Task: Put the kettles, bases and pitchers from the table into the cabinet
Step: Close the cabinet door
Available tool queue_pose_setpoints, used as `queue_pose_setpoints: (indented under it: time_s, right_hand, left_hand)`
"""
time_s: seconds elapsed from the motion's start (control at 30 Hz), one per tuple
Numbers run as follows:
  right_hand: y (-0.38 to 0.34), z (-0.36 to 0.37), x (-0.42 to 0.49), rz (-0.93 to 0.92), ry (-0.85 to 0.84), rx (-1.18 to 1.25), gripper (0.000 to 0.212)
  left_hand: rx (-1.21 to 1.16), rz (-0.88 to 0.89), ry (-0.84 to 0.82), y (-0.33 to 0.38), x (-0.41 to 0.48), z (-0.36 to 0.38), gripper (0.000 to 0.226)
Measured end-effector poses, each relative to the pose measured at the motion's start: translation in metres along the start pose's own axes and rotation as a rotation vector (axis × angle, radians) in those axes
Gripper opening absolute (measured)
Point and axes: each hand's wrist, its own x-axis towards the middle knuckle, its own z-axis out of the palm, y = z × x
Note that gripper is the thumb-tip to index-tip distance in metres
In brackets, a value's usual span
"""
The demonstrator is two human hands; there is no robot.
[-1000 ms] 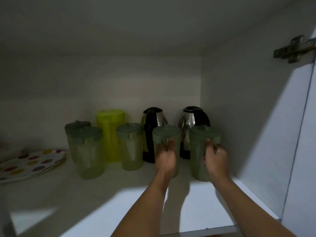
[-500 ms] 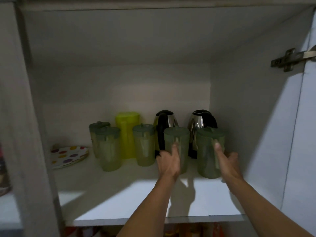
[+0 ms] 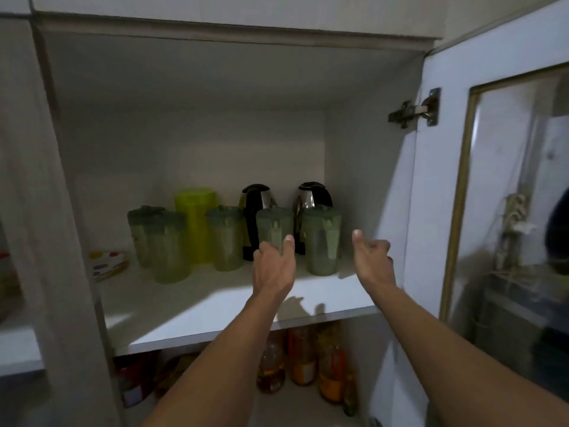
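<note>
Several pale green lidded pitchers stand on the white cabinet shelf (image 3: 215,306). One green pitcher (image 3: 274,226) is just beyond my left hand (image 3: 272,266), and another green pitcher (image 3: 321,241) stands to its right. Behind them are two steel-and-black kettles, the left kettle (image 3: 257,201) and the right kettle (image 3: 312,195). A bright yellow-green pitcher (image 3: 195,223) stands at the back left. My left hand is open in front of the middle pitcher, holding nothing. My right hand (image 3: 371,257) is open, apart from the rightmost pitcher, near the cabinet's right wall.
A dotted plate (image 3: 106,265) lies at the shelf's left end. Several bottles (image 3: 303,362) stand on the lower shelf. The cabinet door (image 3: 492,180) with its hinge (image 3: 414,110) is swung open on the right. A cabinet post (image 3: 46,211) rises on the left.
Both hands let go of the two front pitchers and drew back toward me with fingers apart. The camera pulled back, showing the whole cabinet and the lower shelf.
</note>
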Motion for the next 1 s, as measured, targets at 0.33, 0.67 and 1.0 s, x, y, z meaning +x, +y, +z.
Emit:
queue_pose_setpoints:
  time_s: [0.33, 0.67, 1.0]
  right_hand:
    - [0.013, -0.104, -0.157, 0.031, 0.303, -0.106, 0.059]
    - [0.025, -0.321, -0.291, 0.127, 0.913, -0.256, 0.042]
    - [0.043, -0.443, -0.334, 0.108, 0.943, -0.318, 0.045]
  left_hand:
    - [-0.078, 0.179, -0.329, 0.013, -0.123, 0.002, 0.067]
    - [-0.297, 0.391, -0.722, 0.116, -0.327, 0.037, 0.047]
    - [-0.297, 0.473, -0.839, 0.193, -0.463, 0.08, 0.04]
